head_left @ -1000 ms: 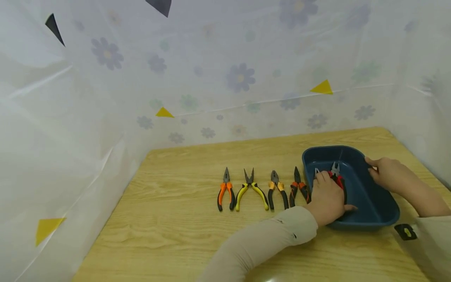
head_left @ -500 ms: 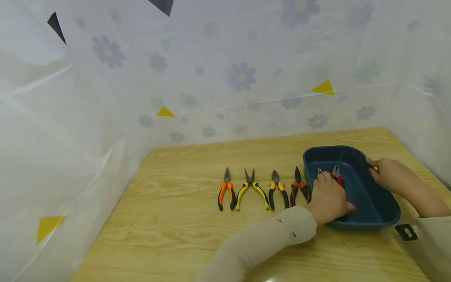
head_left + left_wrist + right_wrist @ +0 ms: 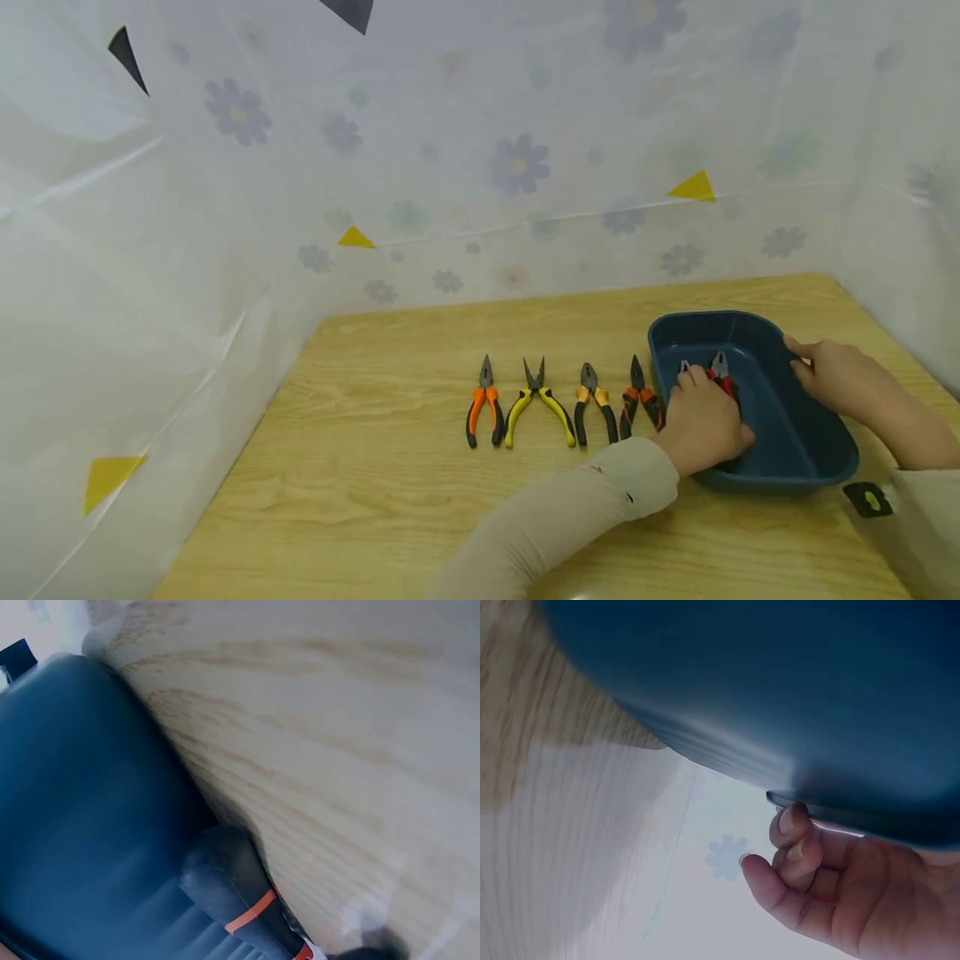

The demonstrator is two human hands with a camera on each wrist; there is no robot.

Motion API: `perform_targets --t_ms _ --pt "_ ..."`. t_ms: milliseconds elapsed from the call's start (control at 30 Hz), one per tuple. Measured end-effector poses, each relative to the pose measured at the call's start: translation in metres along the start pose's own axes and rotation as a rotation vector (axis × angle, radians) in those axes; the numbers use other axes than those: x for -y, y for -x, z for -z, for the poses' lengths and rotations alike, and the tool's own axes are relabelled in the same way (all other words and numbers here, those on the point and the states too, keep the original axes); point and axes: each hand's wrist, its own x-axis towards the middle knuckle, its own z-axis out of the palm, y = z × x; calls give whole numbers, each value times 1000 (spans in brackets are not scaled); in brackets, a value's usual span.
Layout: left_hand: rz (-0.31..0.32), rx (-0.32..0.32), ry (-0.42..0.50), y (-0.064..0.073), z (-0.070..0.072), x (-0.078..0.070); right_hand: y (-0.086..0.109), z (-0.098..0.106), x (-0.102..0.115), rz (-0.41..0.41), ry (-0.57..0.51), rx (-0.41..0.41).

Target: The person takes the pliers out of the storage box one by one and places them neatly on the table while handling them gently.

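Note:
In the head view, a dark blue plastic bin (image 3: 795,454) stands at the right of the table. My left hand (image 3: 703,417) reaches into it, fingers curled down over a pair of pliers (image 3: 684,365); only the silver tip shows, the rest hidden under the hand. Right beside these fingers lies a second pair of pliers (image 3: 722,367) with red-and-black handles. My right hand (image 3: 840,375) grips the bin's right rim; in the right wrist view its curled fingers (image 3: 799,851) are at the rim. The left wrist view shows a black pliers handle (image 3: 225,877) with orange bands against the bin's outer wall.
Left of the bin, several pliers lie in a row: an orange pair (image 3: 486,400), a yellow pair (image 3: 536,400), a yellow-and-black pair (image 3: 592,404) and an orange-and-black pair (image 3: 637,396) close to the bin. A flowered plastic sheet (image 3: 450,167) walls the wooden table (image 3: 360,467).
The pliers in the bin have shifted slightly right and toward me under my left hand, whose thumb has drawn in. My right hand stays on the rim. The head view has shifted a little.

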Motion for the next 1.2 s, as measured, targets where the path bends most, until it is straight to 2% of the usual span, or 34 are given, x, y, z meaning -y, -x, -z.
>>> perform_targets --t_ms 167,367,500,667,800,933,1100,1200 --pt "-29 -7 49 -1 2 3 0 -2 -2 -2 -4 -13" --pt "-72 -64 90 1 6 10 -2 -2 -2 10 -5 -28" --pt "-64 -83 70 3 6 9 -2 -1 -2 4 -6 -24" --pt "-19 -69 63 4 6 4 -1 0 0 -9 1 -18" --pt "-16 -59 132 2 6 5 -1 1 0 -17 -1 -16" --pt "-28 -14 220 1 9 7 0 2 1 -27 0 -1" --pt "-2 28 348 5 22 16 1 3 1 -20 0 9" --pt "-10 52 432 6 31 25 0 4 0 -14 7 0"
